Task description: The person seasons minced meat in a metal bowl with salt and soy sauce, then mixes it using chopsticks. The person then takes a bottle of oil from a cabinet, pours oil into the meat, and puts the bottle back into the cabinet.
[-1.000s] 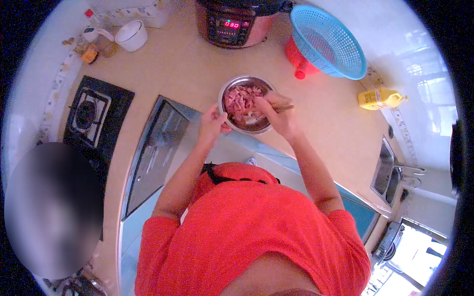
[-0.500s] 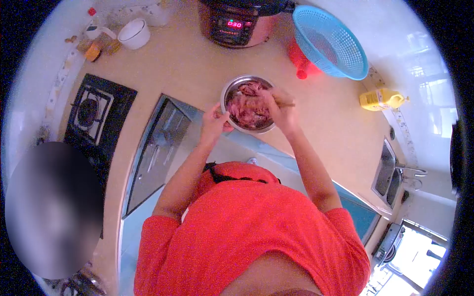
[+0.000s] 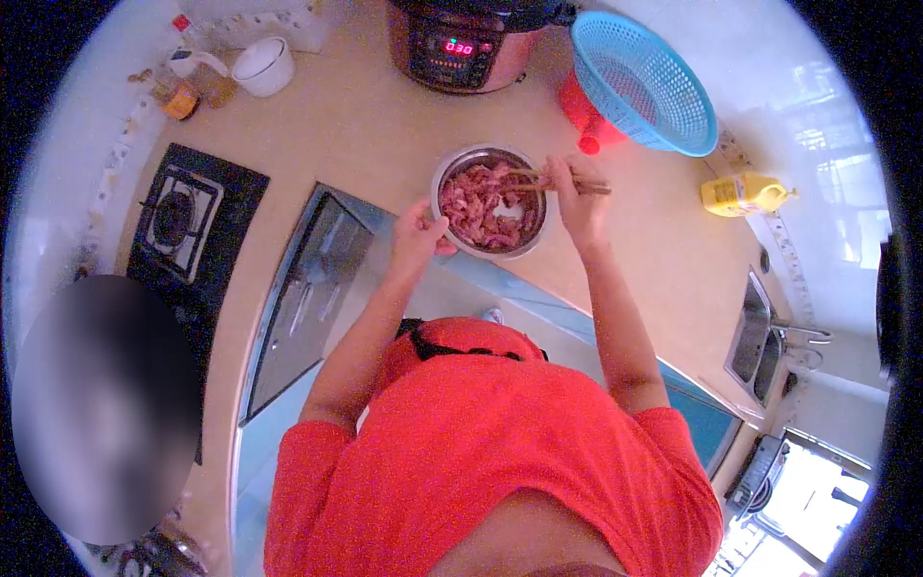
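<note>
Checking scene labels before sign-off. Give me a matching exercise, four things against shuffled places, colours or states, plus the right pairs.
Things:
1. left hand
2. chopsticks
3. meat
4. colander

Places, colours or states:
A. heaped inside the bowl
B. blue, with holes
C. holding the edge of the bowl
D. gripped in the right hand

Right pairs: 1-C, 2-D, 3-A, 4-B

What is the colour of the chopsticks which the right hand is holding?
Brown; the chopsticks show best in the head view, the only one.
</note>
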The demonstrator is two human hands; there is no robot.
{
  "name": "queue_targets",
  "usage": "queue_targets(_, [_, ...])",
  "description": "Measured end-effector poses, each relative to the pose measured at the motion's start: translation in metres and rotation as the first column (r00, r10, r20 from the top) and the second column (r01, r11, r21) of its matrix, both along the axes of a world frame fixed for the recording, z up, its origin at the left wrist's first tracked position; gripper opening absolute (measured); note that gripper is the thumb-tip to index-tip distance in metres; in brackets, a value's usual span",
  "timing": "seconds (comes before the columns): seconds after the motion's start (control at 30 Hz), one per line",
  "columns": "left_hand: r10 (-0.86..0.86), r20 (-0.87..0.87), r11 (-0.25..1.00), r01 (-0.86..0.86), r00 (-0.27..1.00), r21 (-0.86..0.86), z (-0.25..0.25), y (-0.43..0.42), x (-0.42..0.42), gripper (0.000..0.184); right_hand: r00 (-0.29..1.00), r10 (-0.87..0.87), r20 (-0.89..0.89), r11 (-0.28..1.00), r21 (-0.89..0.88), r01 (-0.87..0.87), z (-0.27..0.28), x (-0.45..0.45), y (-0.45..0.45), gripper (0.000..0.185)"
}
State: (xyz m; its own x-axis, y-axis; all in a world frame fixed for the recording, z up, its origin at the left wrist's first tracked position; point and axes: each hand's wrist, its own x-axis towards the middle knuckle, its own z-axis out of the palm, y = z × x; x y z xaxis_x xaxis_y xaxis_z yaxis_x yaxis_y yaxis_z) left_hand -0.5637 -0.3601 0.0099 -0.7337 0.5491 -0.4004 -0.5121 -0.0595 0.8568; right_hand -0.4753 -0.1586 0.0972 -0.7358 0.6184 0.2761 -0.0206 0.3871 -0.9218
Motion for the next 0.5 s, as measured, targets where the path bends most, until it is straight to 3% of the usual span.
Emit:
queue_targets(0.1, [-0.006, -0.002, 1.000, 0.006, 1.000, -0.003, -0.003, -0.001, 0.002, 0.042, 0.973, -0.102, 0.206, 0.991, 0.109, 0.080, -0.018, -0.005, 0.006, 0.019])
queue_targets(0.13, [-0.007, -0.022, 1.000, 0.007, 1.000, -0.008, -0.007, 0.000, 0.001, 0.042, 0.993, -0.031, 0.115, 0.998, 0.051, 0.026, -0.019, -0.006, -0.003, 0.021])
queue_targets(0.23, [0.013, -0.009, 1.000, -0.013, 1.000, -0.010, -0.006, 0.002, 0.000, 0.042, 0.976, 0.110, 0.189, 0.992, -0.079, -0.096, -0.007, -0.004, -0.003, 0.021])
queue_targets(0.27, [0.020, 0.011, 1.000, -0.020, 1.000, -0.009, -0.004, 0.002, 0.001, 0.042, 0.992, 0.117, 0.050, 0.939, -0.331, -0.094, -0.001, 0.001, -0.007, 0.021])
queue_targets(0.37, [0.011, -0.002, 1.000, -0.011, 1.000, 0.014, -0.018, 0.004, 0.001, 0.043, 0.960, 0.199, 0.196, 0.967, -0.200, -0.160, 0.023, 0.013, -0.006, 0.019])
queue_targets(0.47, [0.002, -0.020, 1.000, -0.001, 1.000, 0.031, -0.017, 0.000, -0.001, 0.044, 0.941, 0.280, 0.188, 0.958, -0.121, -0.260, 0.000, 0.001, -0.021, 0.019])
queue_targets(0.5, [-0.001, -0.022, 1.000, 0.002, 1.000, 0.024, -0.013, 0.001, -0.001, 0.044, 0.962, 0.216, 0.164, 0.974, -0.099, -0.202, -0.004, 0.000, -0.016, 0.019])
